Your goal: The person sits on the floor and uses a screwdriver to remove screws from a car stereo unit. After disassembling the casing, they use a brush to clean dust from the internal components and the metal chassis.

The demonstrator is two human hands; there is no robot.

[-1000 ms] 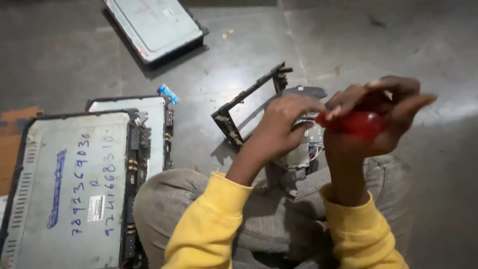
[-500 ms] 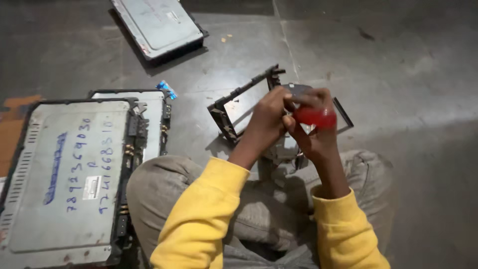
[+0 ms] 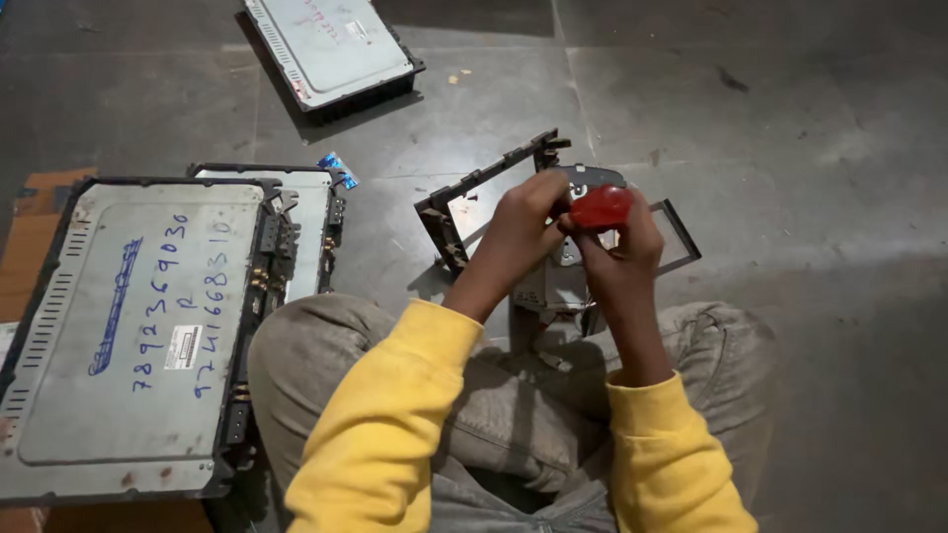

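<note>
Dark, scuffed stone floor (image 3: 790,118). Grey sheet-metal chassis (image 3: 118,336) at the person's left bears blue handwriting and a small white rectangular label (image 3: 184,347); a second chassis (image 3: 331,44) lies beyond. Left hand (image 3: 518,222) grips the black plastic frame (image 3: 474,202) above the knees. Right hand (image 3: 617,247) is clenched round a glossy red screwdriver handle (image 3: 600,207), touching the left.

A red-handled screwdriver (image 3: 600,207) is up at the top of the work — only its glossy, rounded handle shows, the shaft hidden behind fingers. It sits against a grey metal unit (image 3: 568,266) that stands propped on the person's lap, above the grey trousers. Around that unit hangs a black plastic frame (image 3: 464,202) — open, rectangular, tilted, its left side over the dark floor and its thin right corner poking out past the handle.
</note>
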